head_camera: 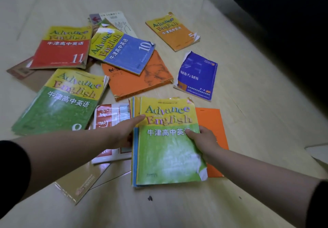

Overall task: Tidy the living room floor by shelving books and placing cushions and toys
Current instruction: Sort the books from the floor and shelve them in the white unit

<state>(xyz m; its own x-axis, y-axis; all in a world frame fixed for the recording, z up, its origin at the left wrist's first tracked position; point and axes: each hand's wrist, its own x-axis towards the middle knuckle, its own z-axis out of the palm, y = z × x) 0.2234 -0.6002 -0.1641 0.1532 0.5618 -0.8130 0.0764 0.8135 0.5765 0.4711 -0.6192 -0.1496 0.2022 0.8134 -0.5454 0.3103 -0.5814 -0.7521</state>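
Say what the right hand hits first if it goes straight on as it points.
The green book it grips: the right hand points up-left with its thumb on the cover. Beyond that, likely the left hand at the opposite edge, though depth is unclear.

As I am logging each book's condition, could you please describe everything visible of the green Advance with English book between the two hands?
The green Advance with English book is a worn paperback: yellow band above, green below, white Chinese characters, lower right corner torn and curled. It lies atop a stack of books. The left hand grips the stack's left edge, the right hand its right edge, thumbs on the cover.
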